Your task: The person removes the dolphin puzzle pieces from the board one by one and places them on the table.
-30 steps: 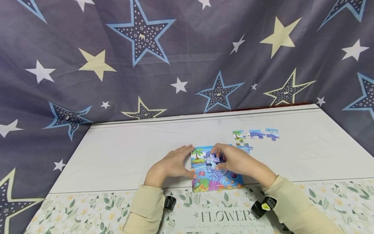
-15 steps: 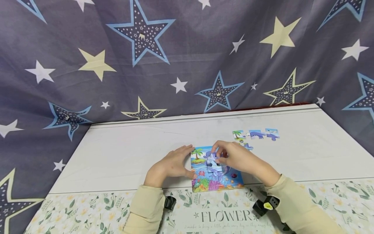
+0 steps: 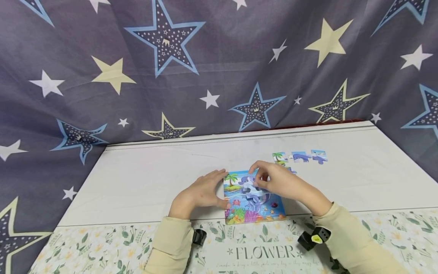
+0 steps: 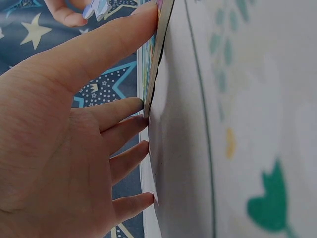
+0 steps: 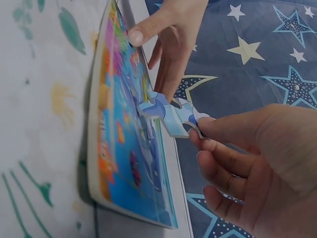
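Note:
Between thumb and fingertips, my right hand (image 3: 284,184) pinches a blue and purple jigsaw piece (image 5: 173,119) by one edge. In the right wrist view that piece is tilted and stands off the face of the colourful sea-picture puzzle board (image 5: 126,168). Flat on the table, the puzzle board (image 3: 236,217) shows a palm island, dolphins, a crab and coral. My left hand (image 3: 202,194) rests at its left side, fingers fairly straight. Its thumb touches the lower left edge, and the fingertips reach the upper left corner and the table. My right hand covers the board's upper right corner.
Behind my right hand lie loose jigsaw pieces: a palm-tree piece (image 3: 278,157), a dolphin piece (image 3: 301,156), a sky-and-purple piece (image 3: 319,156) and a partly hidden one (image 3: 291,170). A floral cloth (image 3: 113,247) covers the table's near part. A star-patterned curtain (image 3: 219,64) hangs behind.
My right hand has shifted slightly right and away from me, still pinching the jigsaw piece, whose tilt has changed. My left hand and the board stay put.

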Demonstrator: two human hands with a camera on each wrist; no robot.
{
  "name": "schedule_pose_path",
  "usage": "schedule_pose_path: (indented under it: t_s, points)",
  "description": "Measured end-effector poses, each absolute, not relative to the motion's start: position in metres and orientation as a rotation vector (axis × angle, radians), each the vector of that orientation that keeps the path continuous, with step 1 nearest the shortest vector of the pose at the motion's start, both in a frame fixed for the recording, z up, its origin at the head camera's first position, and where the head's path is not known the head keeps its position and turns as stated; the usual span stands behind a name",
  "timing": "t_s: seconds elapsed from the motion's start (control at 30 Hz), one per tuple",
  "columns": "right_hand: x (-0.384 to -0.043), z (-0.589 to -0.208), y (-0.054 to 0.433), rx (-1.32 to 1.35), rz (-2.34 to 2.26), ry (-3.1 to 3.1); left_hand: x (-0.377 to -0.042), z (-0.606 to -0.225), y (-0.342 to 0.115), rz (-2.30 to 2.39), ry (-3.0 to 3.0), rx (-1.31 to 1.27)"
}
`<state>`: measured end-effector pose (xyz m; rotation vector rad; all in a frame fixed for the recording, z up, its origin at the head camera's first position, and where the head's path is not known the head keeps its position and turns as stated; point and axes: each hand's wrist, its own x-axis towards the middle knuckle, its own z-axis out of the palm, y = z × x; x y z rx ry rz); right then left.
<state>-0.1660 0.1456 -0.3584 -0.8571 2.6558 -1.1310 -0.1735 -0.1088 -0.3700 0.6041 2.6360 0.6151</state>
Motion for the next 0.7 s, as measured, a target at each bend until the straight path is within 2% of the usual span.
schedule_pose_path:
  t_s: [0.7]
  points:
    - [-0.179, -0.343, 0.185, -0.772, -1.161, 2.655, -0.171, -0.368, -0.109, 0.614, 2.636, 0.607]
